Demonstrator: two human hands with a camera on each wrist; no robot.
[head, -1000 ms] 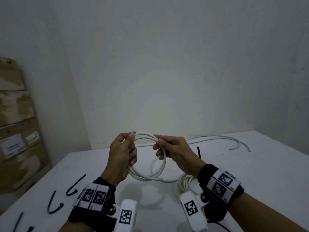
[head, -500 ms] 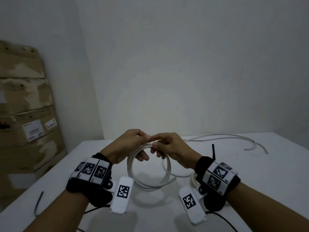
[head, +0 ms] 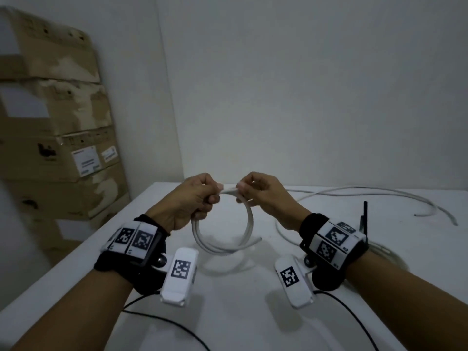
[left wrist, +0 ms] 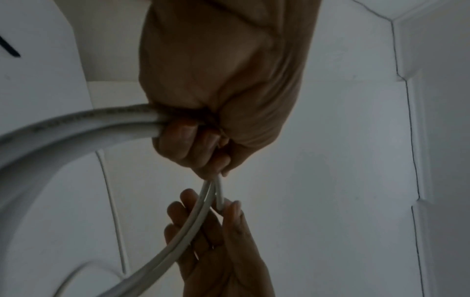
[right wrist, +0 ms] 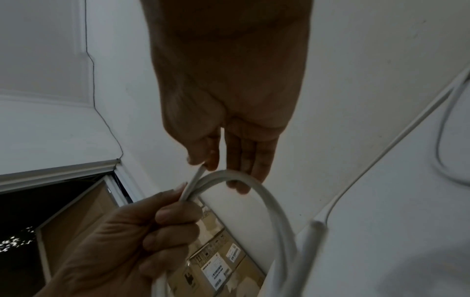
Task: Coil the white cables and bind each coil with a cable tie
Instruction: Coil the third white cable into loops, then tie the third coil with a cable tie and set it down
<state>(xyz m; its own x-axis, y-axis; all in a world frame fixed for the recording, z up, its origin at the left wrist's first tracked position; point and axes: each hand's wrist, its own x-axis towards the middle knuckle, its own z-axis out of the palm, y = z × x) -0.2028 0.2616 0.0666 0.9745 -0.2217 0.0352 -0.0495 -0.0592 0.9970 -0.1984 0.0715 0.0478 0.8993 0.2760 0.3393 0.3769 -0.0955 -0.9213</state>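
A coil of white cable (head: 222, 245) hangs above the white table (head: 253, 312) between my hands. My left hand (head: 211, 196) grips the top left of the coil in a fist, and the coil (left wrist: 76, 124) runs out of that left hand (left wrist: 193, 144) in the left wrist view. My right hand (head: 243, 192) pinches a strand at the top of the loop between thumb and forefinger. In the right wrist view the right hand (right wrist: 211, 162) holds a cable end (right wrist: 197, 176), with the other fingers behind the loop. A loose cable end (head: 257, 240) sticks out low on the coil.
A second white cable (head: 379, 192) snakes over the table's far right. A black cable tie (head: 364, 216) stands upright behind my right wrist, beside another pale coil (head: 390, 257). Stacked cardboard boxes (head: 58, 148) stand left of the table. Black wires (head: 164, 320) trail near the front edge.
Both hands have risen with the coil and their fingertips have drawn slightly apart, leaving a short strand between them. The view has swung left, so the boxes show more.
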